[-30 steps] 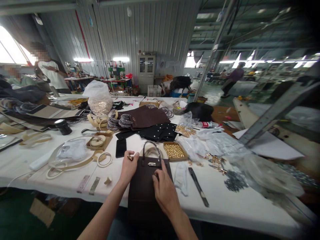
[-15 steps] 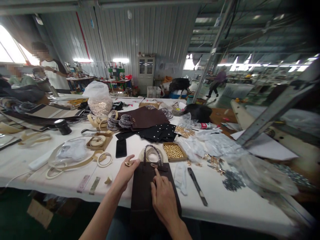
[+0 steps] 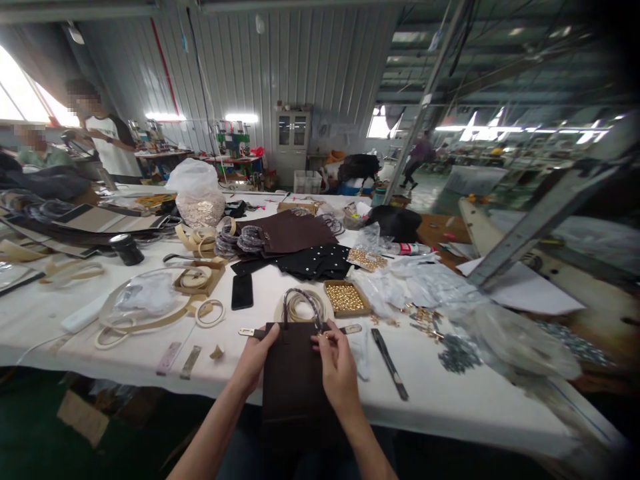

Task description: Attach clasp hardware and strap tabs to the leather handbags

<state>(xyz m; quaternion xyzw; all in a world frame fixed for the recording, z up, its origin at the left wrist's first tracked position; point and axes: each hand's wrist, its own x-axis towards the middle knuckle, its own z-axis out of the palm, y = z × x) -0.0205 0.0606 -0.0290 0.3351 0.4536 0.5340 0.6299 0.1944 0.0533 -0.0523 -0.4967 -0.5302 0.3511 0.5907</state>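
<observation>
A dark brown handbag point(image 3: 295, 380) stands upright at the table's front edge, its arched handle point(image 3: 303, 293) wrapped in clear plastic. My left hand point(image 3: 254, 360) is closed on the bag's upper left edge. Beside its thumb, a short strap with a metal plate point(image 3: 246, 332) sticks out to the left. At the upper right corner, my right hand point(image 3: 337, 363) pinches the bag's strap, with a small gold-coloured bit at the fingertips. A second metal plate point(image 3: 353, 329) projects to the right past those fingers. The fingers partly hide what they grip.
Behind the bag lie a tape roll point(image 3: 306, 308) and a box of gold studs point(image 3: 345, 298). A black cutter-like tool point(image 3: 389, 363) and dark metal pieces point(image 3: 457, 353) are on the right. A phone point(image 3: 243, 292) and a tape ring point(image 3: 209, 313) lie to the left.
My right hand has moved from the bag's front, where a finger pointed at a fitting, to its upper right corner. Strap ends now stick out on both sides. My left hand has closed on the edge.
</observation>
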